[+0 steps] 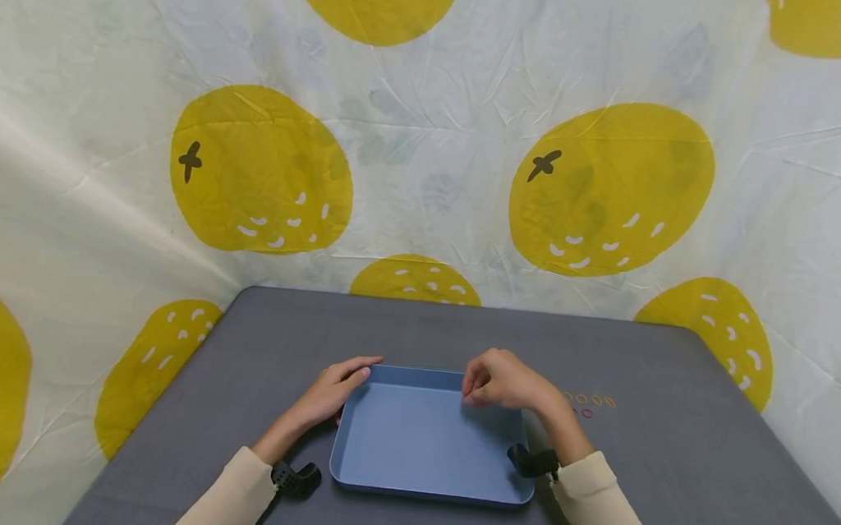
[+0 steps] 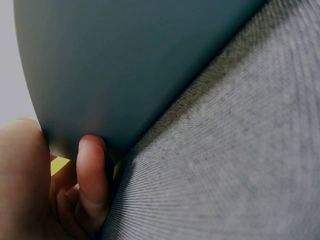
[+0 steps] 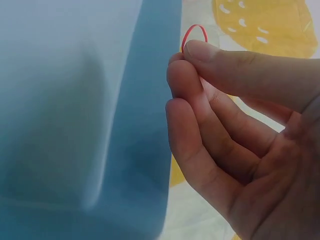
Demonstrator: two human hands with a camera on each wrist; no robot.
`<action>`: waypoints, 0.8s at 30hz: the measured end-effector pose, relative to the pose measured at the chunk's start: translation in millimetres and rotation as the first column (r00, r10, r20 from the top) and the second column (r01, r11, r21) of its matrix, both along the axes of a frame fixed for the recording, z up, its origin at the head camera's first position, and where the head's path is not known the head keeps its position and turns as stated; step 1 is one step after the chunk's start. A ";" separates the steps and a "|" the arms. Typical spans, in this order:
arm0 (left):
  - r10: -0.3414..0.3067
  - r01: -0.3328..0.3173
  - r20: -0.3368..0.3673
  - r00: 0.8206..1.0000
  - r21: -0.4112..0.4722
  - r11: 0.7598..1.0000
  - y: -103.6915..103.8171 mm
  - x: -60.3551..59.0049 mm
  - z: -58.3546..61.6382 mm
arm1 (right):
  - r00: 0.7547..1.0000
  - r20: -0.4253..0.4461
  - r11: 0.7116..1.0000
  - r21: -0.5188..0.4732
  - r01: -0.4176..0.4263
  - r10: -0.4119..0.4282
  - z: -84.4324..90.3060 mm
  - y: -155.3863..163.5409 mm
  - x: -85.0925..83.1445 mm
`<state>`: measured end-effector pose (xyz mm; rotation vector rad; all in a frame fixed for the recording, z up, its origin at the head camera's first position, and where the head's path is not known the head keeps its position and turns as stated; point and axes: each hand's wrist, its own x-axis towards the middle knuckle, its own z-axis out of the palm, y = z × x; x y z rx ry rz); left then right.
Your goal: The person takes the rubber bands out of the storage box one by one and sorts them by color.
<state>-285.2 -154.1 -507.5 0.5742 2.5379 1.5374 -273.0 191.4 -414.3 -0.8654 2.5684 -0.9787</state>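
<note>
In the right wrist view only the top arc of the red rubber band (image 3: 194,34) shows above the grip; the rest is hidden between thumb and fingertips (image 3: 181,75). From the head camera the small rings (image 1: 587,401) on the table (image 1: 673,447) beside that hand are too small to tell apart.

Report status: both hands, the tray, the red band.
Left hand grips blue tray at its far left corner. Right hand pinches small red band over the tray's far rim. Tray empty, nothing blocking.
</note>
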 end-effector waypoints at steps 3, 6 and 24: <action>-0.006 0.006 0.005 1.000 0.005 1.000 0.3 0.5 1.0 | 1.000 -0.004 1.000 -0.002 0.009 -0.009 2.6 3.5 1.0; 0.007 -0.007 -0.001 1.000 0.000 1.000 1.4 0.8 0.5 | 1.000 -0.009 1.000 -0.011 0.009 -0.009 5.4 7.5 1.6; -0.012 0.012 0.008 1.000 -0.013 1.000 -0.6 -3.4 -1.7 | 0.989 -0.011 0.989 -0.029 0.147 -0.147 20.7 64.1 9.8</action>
